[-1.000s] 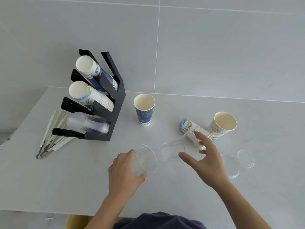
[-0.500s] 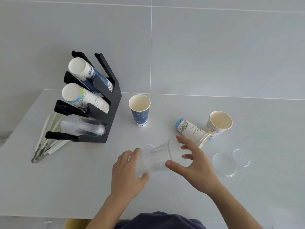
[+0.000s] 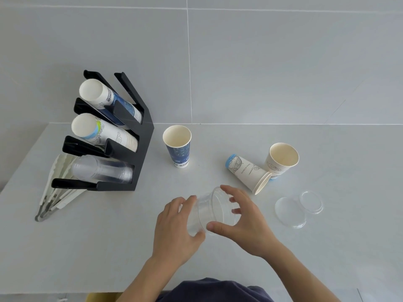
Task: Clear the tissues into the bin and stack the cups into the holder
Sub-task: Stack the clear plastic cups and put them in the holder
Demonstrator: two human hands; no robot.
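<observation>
Since a second ago the two clear cups have come together — then one lay on the table beyond the right fingertips, now it sits nested with the one in the left hand. Left fingers wrap the base end; the right hand grips the rim end between thumb and fingertips, both closed on the pair, held just above the table.

To finish well, I judge a straight push along the cups' axis is needed, rims kept parallel so thin plastic does not buckle or jam crooked.

Just beyond the right fingertips lies a tipped paper cup, touching an upright one; two clear lids lie to the right of that hand. Left of the left knuckles the surface is open all the way to the black holder, whose bottom slot already holds clear cups — a free path. No tissues or bin show.
</observation>
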